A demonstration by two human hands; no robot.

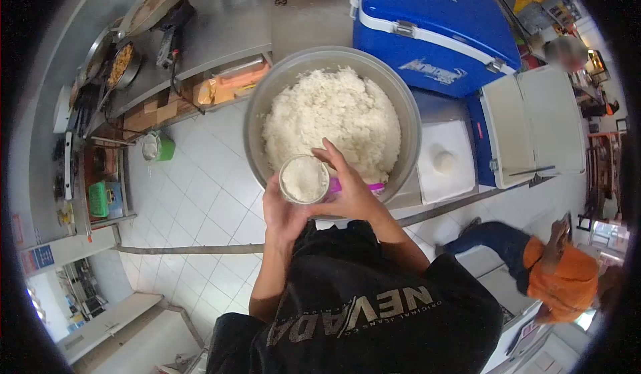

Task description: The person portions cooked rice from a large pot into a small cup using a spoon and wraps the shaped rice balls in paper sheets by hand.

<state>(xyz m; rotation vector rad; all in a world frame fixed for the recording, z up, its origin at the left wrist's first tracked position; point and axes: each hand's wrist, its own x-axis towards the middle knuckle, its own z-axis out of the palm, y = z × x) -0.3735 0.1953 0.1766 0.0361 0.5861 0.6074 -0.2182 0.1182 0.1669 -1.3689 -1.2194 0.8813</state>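
My left hand [284, 210] is wrapped around a clear round cup [286, 190] packed with white rice [304, 178], its fingers at the cup's near left side. On the cup's right, my right hand [352, 190] has its thumb low by the cup and its fingers reaching past the far rim. A purple utensil [335, 186] crosses the right palm and shows on both sides of that hand; its full shape is hidden. Beneath both hands stands a big round metal pot [257, 117] heaped with cooked rice [330, 110].
Right of the pot, a white tray or sheet [437, 188] bears a small white mound [443, 162]. A blue cooler [427, 34] stands behind. Pans [125, 66] sit on the left counter [230, 30]. A person in orange [564, 277] is at right.
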